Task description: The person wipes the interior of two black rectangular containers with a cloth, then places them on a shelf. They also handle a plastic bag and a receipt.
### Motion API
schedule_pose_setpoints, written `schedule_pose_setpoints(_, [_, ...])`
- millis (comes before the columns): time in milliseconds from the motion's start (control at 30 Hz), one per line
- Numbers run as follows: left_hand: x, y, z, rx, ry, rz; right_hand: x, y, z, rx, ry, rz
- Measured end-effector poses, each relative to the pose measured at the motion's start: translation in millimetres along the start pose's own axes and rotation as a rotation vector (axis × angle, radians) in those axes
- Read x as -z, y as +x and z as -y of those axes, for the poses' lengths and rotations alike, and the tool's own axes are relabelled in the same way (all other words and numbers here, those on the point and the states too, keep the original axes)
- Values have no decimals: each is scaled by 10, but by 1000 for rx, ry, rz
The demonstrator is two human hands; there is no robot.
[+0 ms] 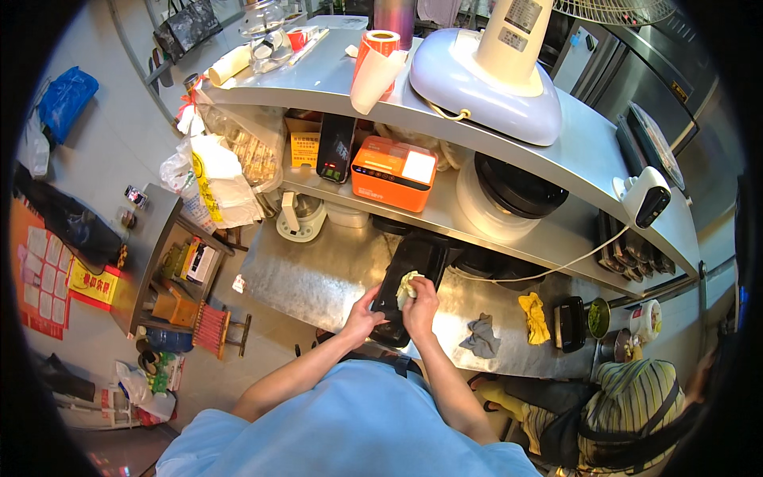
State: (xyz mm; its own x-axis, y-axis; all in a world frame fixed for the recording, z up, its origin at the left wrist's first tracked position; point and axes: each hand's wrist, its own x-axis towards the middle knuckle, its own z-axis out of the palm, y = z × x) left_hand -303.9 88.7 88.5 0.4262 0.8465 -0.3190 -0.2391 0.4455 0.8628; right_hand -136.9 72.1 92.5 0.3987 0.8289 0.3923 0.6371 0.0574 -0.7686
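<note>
A long black tray (421,253) with a glossy surface lies lengthwise before me, its near end close to the table's front edge. At its left rim, the fingers and thumb of my left hand (360,322) hold the edge. My right hand (421,305) grips a crumpled pale yellow cloth (408,286) and presses it against the tray's surface. Part of the tray is hidden under both hands. To the right of them, a crumpled grey cloth (481,337) rests on the steel table (310,277). Farther right is a bright yellow cloth (534,319).
A smaller black tray (570,325) and a bowl of green food (598,318) stand at the table's right end. Beside them a person in striped clothing (635,393) bends low. Behind the table, a shelf holds an orange device (393,173); a white kitchen scale (301,219) sits below.
</note>
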Motion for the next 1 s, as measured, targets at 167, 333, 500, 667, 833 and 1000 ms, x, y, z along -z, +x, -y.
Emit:
schedule_pose_setpoints(167, [31, -48, 49, 25, 70, 5, -83, -28, 68, -59, -10, -16])
schedule_pose_setpoints(333, [100, -45, 31, 43, 20, 9, -37, -59, 11, -28, 112, 253])
schedule_pose_setpoints(500, [148, -69, 20, 73, -8, 38, 217, 420, 180, 62, -8, -112])
schedule_pose_setpoints(667, [83, -62, -6, 50, -28, 44, -81, 383, -53, 76, 2, -36])
schedule_pose_setpoints(833, [226, -70, 32, 52, -48, -25, -176, -86, -152, 171, 119, 451])
schedule_pose_setpoints(1000, [176, -78, -22, 72, -34, 10, 13, 318, 67, 94, 21, 38])
